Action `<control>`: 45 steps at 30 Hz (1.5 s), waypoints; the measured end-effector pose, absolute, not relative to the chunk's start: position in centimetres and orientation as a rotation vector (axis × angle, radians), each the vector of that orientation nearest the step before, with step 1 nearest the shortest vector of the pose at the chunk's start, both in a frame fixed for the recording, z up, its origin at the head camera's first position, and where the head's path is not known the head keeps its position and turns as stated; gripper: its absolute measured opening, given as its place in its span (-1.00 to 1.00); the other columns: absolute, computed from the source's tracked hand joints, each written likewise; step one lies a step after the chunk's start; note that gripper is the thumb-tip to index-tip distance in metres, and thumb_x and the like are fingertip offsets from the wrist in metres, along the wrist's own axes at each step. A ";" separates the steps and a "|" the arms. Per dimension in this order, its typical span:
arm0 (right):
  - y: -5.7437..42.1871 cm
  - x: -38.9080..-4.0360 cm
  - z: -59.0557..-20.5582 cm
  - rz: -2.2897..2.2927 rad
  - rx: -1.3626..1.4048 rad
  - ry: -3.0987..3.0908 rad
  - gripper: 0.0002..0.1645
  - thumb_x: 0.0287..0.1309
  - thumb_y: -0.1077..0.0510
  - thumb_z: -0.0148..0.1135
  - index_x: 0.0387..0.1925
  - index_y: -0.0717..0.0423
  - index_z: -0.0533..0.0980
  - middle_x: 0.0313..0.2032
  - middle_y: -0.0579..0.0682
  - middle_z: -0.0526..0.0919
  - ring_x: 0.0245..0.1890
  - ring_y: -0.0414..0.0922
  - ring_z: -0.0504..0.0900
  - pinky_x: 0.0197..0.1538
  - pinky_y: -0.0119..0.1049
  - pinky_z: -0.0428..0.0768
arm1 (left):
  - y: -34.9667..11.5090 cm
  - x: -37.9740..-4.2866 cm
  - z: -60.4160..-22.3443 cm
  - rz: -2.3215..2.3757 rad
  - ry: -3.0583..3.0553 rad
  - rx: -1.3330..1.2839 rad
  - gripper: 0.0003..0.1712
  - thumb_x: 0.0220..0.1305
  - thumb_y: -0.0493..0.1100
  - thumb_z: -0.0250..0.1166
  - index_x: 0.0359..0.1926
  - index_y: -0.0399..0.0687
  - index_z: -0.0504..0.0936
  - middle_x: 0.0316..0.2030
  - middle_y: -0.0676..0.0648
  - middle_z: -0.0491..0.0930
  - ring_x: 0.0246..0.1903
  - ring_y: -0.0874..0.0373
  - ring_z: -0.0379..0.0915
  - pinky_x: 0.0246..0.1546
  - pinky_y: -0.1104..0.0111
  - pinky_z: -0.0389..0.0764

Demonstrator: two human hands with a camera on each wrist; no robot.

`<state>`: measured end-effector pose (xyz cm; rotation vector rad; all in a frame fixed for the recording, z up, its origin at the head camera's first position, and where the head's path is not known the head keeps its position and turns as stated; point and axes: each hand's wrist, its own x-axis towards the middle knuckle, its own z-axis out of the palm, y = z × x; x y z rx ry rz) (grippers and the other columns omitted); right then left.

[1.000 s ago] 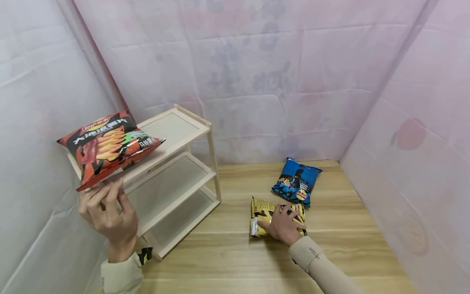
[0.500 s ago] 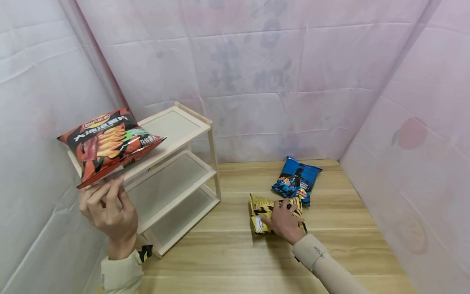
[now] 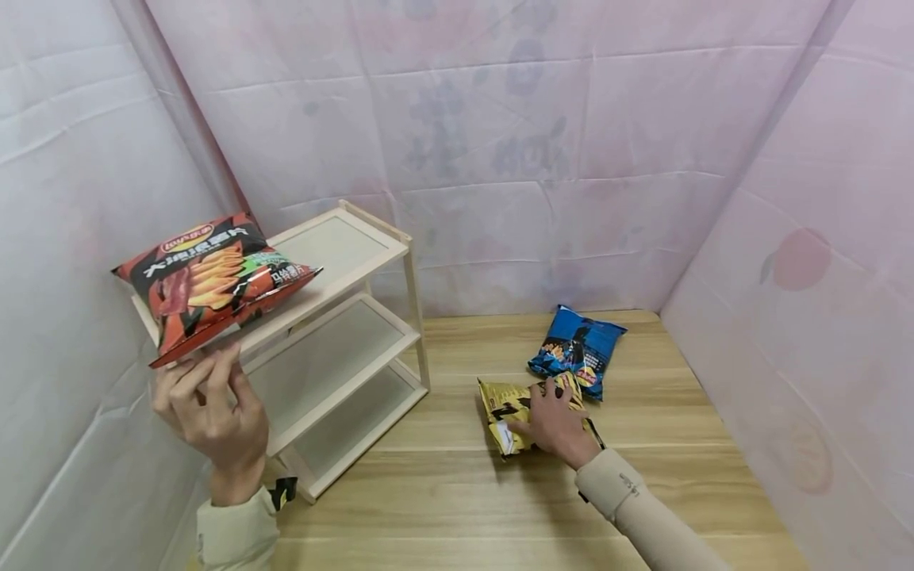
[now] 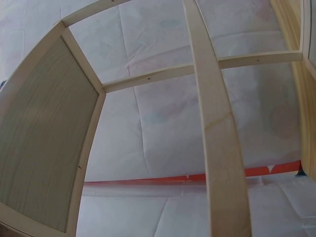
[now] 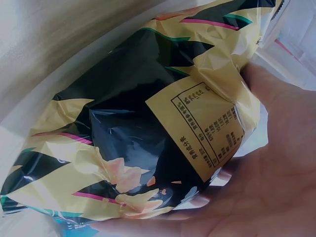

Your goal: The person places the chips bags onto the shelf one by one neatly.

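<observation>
My right hand (image 3: 560,424) grips a yellow and black bag of chips (image 3: 508,403) above the table, thumb on one side and fingers on the other. In the right wrist view, the bag's printed label faces the palm. Just behind it lies a blue chip bag (image 3: 584,341), partly overlapped. A red chip bag (image 3: 207,274) rests on the top left of a wooden shelf rack (image 3: 350,281), overhanging its front edge. My left hand (image 3: 217,416) has bent fingers at that edge, beneath the red bag; its fingertips are hidden. The left wrist view shows the rack's frame but no hand.
The rack has three tiers with pale panels (image 3: 324,365) and stands at the left of the wooden table (image 3: 457,507). Hanging cloth (image 3: 471,135) walls off the back and both sides.
My right hand has raised the yellow chip bag slightly and turned it, its left end shifting left and its right end nearing the blue bag. The left hand and red bag stay put.
</observation>
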<state>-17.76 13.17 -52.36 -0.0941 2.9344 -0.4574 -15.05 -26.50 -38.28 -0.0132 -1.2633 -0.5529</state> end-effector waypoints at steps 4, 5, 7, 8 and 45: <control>13.3 -18.0 -52.2 -0.476 -0.115 2.922 0.11 0.25 -0.37 0.39 0.51 0.26 0.26 0.57 0.51 0.12 0.49 0.70 0.07 0.10 0.82 0.28 | -26.5 -15.1 -38.3 -0.555 -1.266 -0.009 -0.88 0.27 -0.46 0.38 -0.24 -0.25 0.80 -0.22 -0.26 0.59 0.08 -0.13 0.49 0.39 0.13 0.40; 13.3 -18.1 -52.2 -0.476 -0.125 2.921 0.11 0.23 -0.37 0.40 0.51 0.25 0.27 0.57 0.50 0.13 0.49 0.70 0.08 0.10 0.82 0.28 | -26.5 -15.1 -38.3 -0.555 -1.268 -0.008 -0.89 0.28 -0.45 0.38 -0.24 -0.25 0.80 -0.22 -0.26 0.58 0.08 -0.13 0.49 0.39 0.14 0.40; 13.3 -18.2 -52.2 -0.467 -0.151 2.921 0.09 0.20 -0.37 0.43 0.47 0.24 0.31 0.54 0.46 0.19 0.47 0.69 0.14 0.09 0.82 0.30 | -26.5 -15.1 -38.3 -0.557 -1.272 -0.007 -0.90 0.29 -0.43 0.38 -0.23 -0.25 0.80 -0.22 -0.26 0.58 0.08 -0.12 0.48 0.39 0.15 0.40; 13.3 -18.3 -52.3 -0.457 -0.165 2.923 0.08 0.19 -0.38 0.44 0.45 0.23 0.33 0.52 0.44 0.22 0.46 0.67 0.17 0.08 0.81 0.31 | -26.5 -15.1 -38.3 -0.558 -1.273 -0.006 -0.90 0.30 -0.43 0.37 -0.23 -0.24 0.80 -0.22 -0.26 0.58 0.08 -0.12 0.48 0.39 0.15 0.40; 11.1 -17.3 -54.3 -0.365 0.027 2.857 0.56 0.04 -0.66 0.30 0.67 0.29 -0.04 0.64 0.53 -0.17 0.45 0.82 0.01 0.12 0.81 0.30 | -26.6 -15.2 -38.5 -0.546 -1.264 -0.013 -0.90 0.31 -0.40 0.37 -0.25 -0.22 0.81 -0.24 -0.26 0.58 0.05 -0.12 0.49 0.35 0.16 0.41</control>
